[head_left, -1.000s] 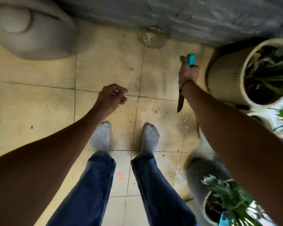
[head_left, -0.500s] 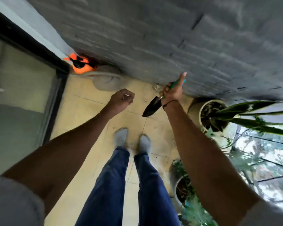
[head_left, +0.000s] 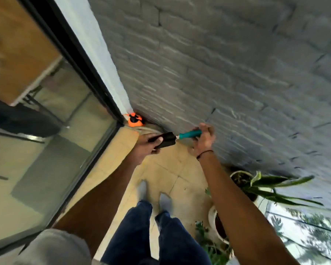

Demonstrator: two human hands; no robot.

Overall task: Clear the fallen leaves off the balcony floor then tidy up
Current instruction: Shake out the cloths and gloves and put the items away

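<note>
Teal-handled trowel (head_left: 172,138) is now held level between both hands, in front of the grey brick wall (head_left: 227,73) and above the tiled balcony floor (head_left: 172,169). Right hand (head_left: 203,139) grips the teal handle, fingers curled round it, a dark band on the wrist. Left hand (head_left: 146,147) has closed on the black blade end, thumb lying across the top of it; half a second ago this hand hung clenched and apart from the tool, and the blade pointed down and to the left from the right hand alone. Blade has since swung up to roughly horizontal. View has tilted up further: more wall and more of the black-framed glass door (head_left: 65,104) show at left than before, and the feet in grey socks (head_left: 153,194) sit lower in frame. Orange object (head_left: 135,119) lies in the corner where door frame meets wall, just beyond the left hand, as before. Potted plant (head_left: 256,186) with long green leaves stands against the wall at right, beside the right forearm; further greenery is at bottom right, blurred. No fallen leaves can be made out on the visible tiles; motion blur limits detail.
</note>
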